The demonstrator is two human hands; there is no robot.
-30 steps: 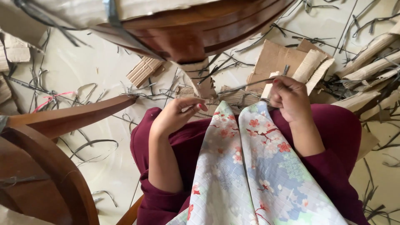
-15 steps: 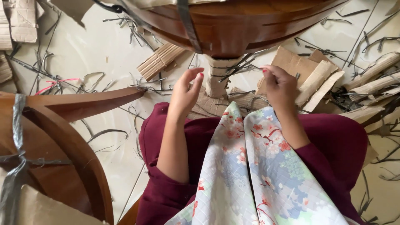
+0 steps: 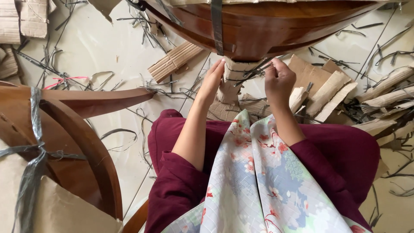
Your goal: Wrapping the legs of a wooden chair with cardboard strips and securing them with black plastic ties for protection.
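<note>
A cardboard-wrapped furniture leg (image 3: 233, 82) hangs under a dark brown curved wooden piece (image 3: 267, 26) at the top. Thin dark straps (image 3: 251, 70) cross the wrap. My left hand (image 3: 211, 83) reaches up with its fingers straight, and the fingertips touch the wrap's left edge. My right hand (image 3: 278, 81) is at the wrap's right side, with its fingers pinched on the dark straps. A grey band (image 3: 216, 26) runs down the wooden piece just above both hands.
A curved wooden frame (image 3: 92, 146) bound with grey tape (image 3: 35, 125) and brown paper (image 3: 56, 211) stands at the left. Cardboard scraps (image 3: 174, 60) (image 3: 327, 86), cut dark strips and a pink strip (image 3: 64, 80) litter the pale floor. A floral cloth (image 3: 258, 181) covers my lap.
Both hands have moved up and forward from my lap to the cardboard-wrapped leg. The left hand now touches it and the right hand has pinched the straps. The view has tilted slightly.
</note>
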